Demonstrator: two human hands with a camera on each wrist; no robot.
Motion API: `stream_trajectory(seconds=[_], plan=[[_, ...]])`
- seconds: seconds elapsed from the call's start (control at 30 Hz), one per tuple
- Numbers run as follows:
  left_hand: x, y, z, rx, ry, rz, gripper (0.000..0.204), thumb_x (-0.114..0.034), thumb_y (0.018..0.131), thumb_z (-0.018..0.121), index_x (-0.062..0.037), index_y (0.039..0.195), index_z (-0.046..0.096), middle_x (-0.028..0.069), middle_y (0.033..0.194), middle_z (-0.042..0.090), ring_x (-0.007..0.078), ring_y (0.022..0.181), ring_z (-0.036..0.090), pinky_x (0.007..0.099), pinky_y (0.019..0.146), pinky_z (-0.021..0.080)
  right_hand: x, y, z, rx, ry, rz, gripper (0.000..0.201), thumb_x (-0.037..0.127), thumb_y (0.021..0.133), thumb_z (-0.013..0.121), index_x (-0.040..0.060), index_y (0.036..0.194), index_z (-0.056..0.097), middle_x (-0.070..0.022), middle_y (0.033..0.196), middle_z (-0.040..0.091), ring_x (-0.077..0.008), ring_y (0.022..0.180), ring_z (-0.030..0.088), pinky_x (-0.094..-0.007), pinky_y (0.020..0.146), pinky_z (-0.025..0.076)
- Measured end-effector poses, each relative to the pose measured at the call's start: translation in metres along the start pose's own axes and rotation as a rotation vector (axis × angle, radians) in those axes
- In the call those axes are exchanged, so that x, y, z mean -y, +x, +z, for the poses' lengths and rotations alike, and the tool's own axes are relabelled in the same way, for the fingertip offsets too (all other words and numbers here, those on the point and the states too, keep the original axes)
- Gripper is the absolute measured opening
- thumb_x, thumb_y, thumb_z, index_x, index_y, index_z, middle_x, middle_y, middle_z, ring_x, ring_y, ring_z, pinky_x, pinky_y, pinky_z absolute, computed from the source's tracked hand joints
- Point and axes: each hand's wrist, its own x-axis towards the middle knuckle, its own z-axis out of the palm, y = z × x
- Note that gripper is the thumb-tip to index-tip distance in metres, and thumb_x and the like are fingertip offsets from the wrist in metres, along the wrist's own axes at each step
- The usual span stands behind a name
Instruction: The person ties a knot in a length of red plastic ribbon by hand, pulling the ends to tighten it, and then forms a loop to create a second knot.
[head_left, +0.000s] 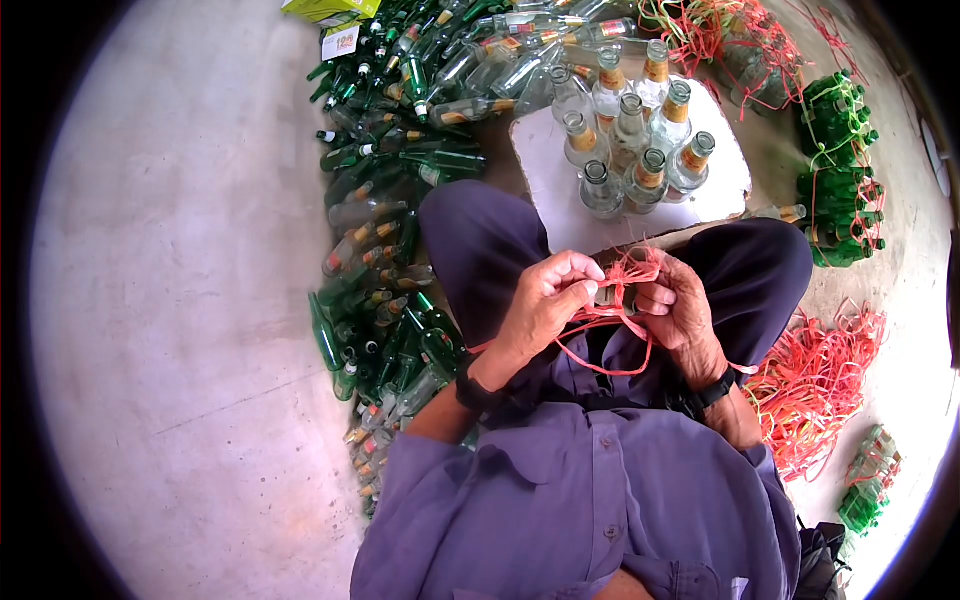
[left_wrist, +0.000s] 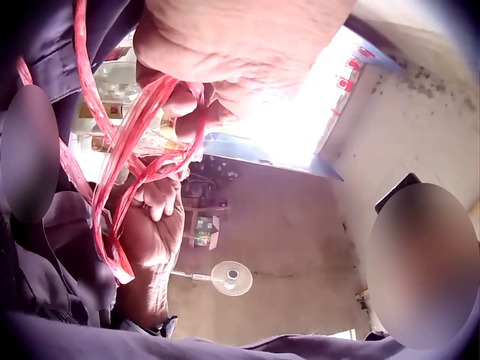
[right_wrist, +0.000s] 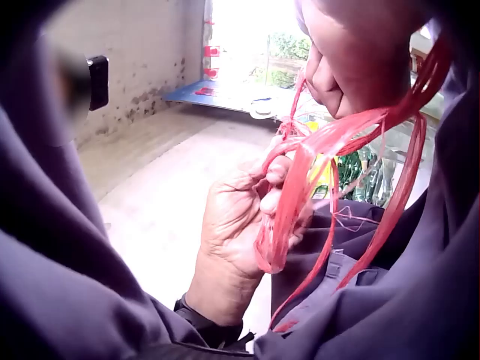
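Note:
Red plastic strapping string (right_wrist: 289,206) is stretched and looped between both hands, above the lap. The left hand (head_left: 553,300) pinches one part of it between thumb and forefinger. Opposite, the right hand (head_left: 682,305) grips the frayed, bunched end with curled fingers. A loose loop hangs beneath the hands in the head view. From the left wrist, several flat strands (left_wrist: 112,176) run down from the near left palm past the right hand. Just beyond the knees, several clear glass bottles (head_left: 630,135) with gold neck labels stand upright, grouped on a white board (head_left: 725,170).
Many green and clear bottles (head_left: 430,160) lie heaped to the left and behind the board. At right, tied green bottle bundles (head_left: 838,215) stand above a pile of red string (head_left: 815,385). Another wrapped bundle (head_left: 872,475) sits lower right. A fan (left_wrist: 232,278) shows in the background.

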Motion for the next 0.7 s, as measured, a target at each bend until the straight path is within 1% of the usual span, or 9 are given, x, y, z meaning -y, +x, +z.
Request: stream_trajectory(seconds=[0.13,0.2,0.37,0.43,0.47,0.5,0.57,0.6,0.7], plan=[[0.006,0.001,-0.003,0.002,-0.062,-0.038,0.010,-0.004,0.093,0.058,-0.0009,0.101,0.064,-0.0007,0.082,0.061,0.0035,0.066,0.052,0.0179,0.054,0.038,0.001,-0.004,0.001,0.038,0.040,-0.015,0.013,0.012,0.097,0.054,0.0018,0.105,0.059,0.0017,0.075,0.055,-0.0020,0.047,0.032,-0.0158,0.040,0.024],[0.006,0.002,-0.005,0.008,-0.070,-0.048,0.010,-0.004,0.093,0.058,-0.0010,0.101,0.064,-0.0006,0.081,0.061,0.0035,0.065,0.052,0.0179,0.054,0.038,0.006,-0.005,0.003,0.152,0.111,0.040,0.017,0.011,0.096,0.057,0.0014,0.110,0.059,0.0017,0.071,0.052,-0.0021,0.047,0.032,-0.0153,0.041,0.027],[0.005,0.001,-0.010,-0.015,-0.080,-0.052,0.010,-0.002,0.092,0.058,-0.0014,0.100,0.064,-0.0007,0.079,0.061,0.0034,0.063,0.051,0.0181,0.054,0.038,0.021,-0.015,-0.003,0.162,0.038,0.084,0.025,0.007,0.091,0.063,-0.0016,0.114,0.058,0.0000,0.070,0.054,-0.0026,0.048,0.035,-0.0147,0.042,0.030],[0.000,0.000,-0.010,-0.015,-0.086,-0.047,0.010,-0.001,0.091,0.058,-0.0011,0.099,0.064,0.0000,0.080,0.062,0.0039,0.064,0.052,0.0183,0.054,0.038,0.030,-0.021,0.004,0.086,-0.468,0.080,0.028,0.001,0.087,0.065,-0.0022,0.114,0.059,-0.0009,0.074,0.058,-0.0017,0.049,0.038,-0.0144,0.043,0.030],[-0.002,0.000,-0.009,-0.016,-0.086,-0.048,0.010,-0.001,0.091,0.058,-0.0011,0.099,0.064,0.0000,0.080,0.062,0.0039,0.064,0.052,0.0183,0.054,0.038,0.033,-0.025,0.014,0.085,-0.667,0.047,0.026,-0.001,0.084,0.069,-0.0035,0.108,0.062,-0.0021,0.079,0.063,-0.0022,0.055,0.048,-0.0163,0.047,0.037],[-0.005,0.000,-0.009,-0.008,-0.088,-0.049,0.010,-0.001,0.091,0.058,-0.0009,0.099,0.064,0.0005,0.081,0.063,0.0043,0.065,0.053,0.0185,0.054,0.038,0.030,-0.026,0.020,0.084,-0.667,0.048,0.026,-0.001,0.084,0.069,-0.0035,0.108,0.062,-0.0021,0.079,0.063,-0.0022,0.055,0.048,-0.0163,0.047,0.037],[-0.009,-0.001,-0.005,0.001,-0.091,-0.050,0.010,0.000,0.091,0.058,-0.0008,0.099,0.064,0.0010,0.082,0.063,0.0047,0.065,0.054,0.0186,0.055,0.039,0.024,-0.026,0.030,-0.050,-1.057,-0.072,0.018,0.001,0.084,0.072,-0.0044,0.099,0.065,-0.0011,0.079,0.066,-0.0040,0.063,0.055,-0.0197,0.055,0.044],[-0.011,-0.002,-0.001,-0.005,-0.079,-0.063,0.010,-0.003,0.089,0.059,-0.0021,0.097,0.065,0.0002,0.079,0.063,0.0041,0.064,0.053,0.0188,0.054,0.038,0.022,-0.023,0.027,-0.099,-1.182,-0.139,0.011,0.006,0.087,0.071,-0.0045,0.091,0.068,0.0008,0.077,0.066,-0.0049,0.068,0.058,-0.0218,0.061,0.047],[-0.012,-0.004,0.004,0.003,-0.069,-0.063,0.011,-0.005,0.088,0.060,-0.0035,0.096,0.066,-0.0004,0.077,0.063,0.0036,0.063,0.052,0.0188,0.054,0.037,0.014,-0.018,0.024,-0.182,-1.254,-0.293,0.014,0.009,0.091,0.068,-0.0042,0.089,0.069,0.0021,0.074,0.065,-0.0041,0.069,0.056,-0.0210,0.062,0.045]])
